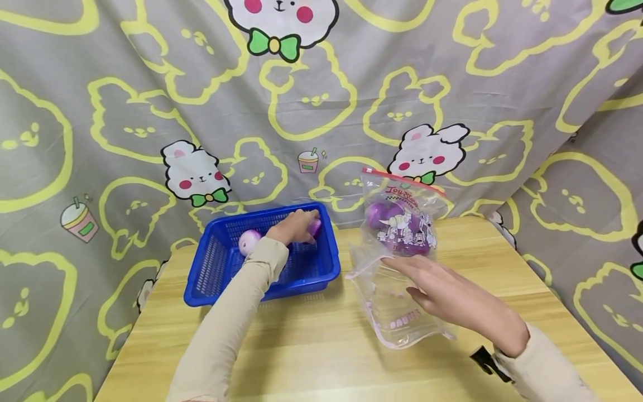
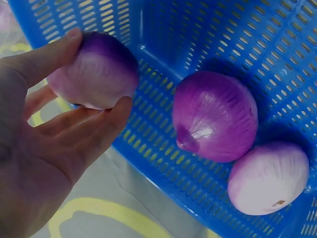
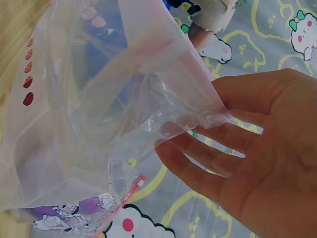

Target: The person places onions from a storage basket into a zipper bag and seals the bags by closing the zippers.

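Behind everything we've got a grey curtain covered in yellow outlines, rosy-cheeked white animals and drink cups. Below it we see the pale wooden table, and on its left half sits a blue slotted basket.

Right of that stands a zip bag with a red closure — and we can read this one, folks: "Toy Story" in red lettering, above white cartoon figures, with round purple things inside. Just in front of it, nearer to us, comes a second clear bag; its pink lettering is too faint for us to make out, though the right wrist view gives us a row of small red prints along its side.

To the hands! Our right hand pinches that second bag's edge, thumb on one side, fingers on the other. Our left hand is in the basket's right end, thumb and fingers curled round a purple-and-white onion. Near it in the basket lie a deep purple onion and, right beside that, a smaller, paler onion.
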A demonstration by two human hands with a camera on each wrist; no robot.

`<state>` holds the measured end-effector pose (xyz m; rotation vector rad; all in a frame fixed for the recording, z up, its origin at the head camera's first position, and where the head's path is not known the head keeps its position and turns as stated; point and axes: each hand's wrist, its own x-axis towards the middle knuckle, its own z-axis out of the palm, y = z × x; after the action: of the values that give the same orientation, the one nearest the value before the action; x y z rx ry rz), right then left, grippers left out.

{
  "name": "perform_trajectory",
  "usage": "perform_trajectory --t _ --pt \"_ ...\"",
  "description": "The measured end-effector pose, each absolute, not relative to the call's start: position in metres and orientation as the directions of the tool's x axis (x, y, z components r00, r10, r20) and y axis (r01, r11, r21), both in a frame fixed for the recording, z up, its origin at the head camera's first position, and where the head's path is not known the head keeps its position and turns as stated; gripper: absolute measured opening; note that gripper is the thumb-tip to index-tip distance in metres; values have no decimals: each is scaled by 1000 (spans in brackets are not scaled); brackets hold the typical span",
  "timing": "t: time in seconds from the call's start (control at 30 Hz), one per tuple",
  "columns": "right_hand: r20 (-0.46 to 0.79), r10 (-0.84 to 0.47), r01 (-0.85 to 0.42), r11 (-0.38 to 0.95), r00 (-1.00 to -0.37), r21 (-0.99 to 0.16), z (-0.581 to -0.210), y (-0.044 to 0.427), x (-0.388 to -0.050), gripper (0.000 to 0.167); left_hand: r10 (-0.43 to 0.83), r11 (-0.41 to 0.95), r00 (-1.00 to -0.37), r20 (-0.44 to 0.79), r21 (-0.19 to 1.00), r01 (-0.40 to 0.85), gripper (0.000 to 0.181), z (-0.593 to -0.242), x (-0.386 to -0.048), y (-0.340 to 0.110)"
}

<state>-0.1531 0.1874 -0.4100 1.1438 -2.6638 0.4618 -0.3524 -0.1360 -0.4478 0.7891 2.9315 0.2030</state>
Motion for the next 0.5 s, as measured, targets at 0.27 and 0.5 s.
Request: perform_trajectory --t 0.27,0.5 --pt "294 -673 -732 651 -679 -201 -408 189 -152 67 535 832 -845 -23 188 522 57 -439 -335 -140" --pt "299 -675 -736 646 -675 -202 -409 189 -151 64 606 780 -795 34 169 602 58 -438 -314 -143"
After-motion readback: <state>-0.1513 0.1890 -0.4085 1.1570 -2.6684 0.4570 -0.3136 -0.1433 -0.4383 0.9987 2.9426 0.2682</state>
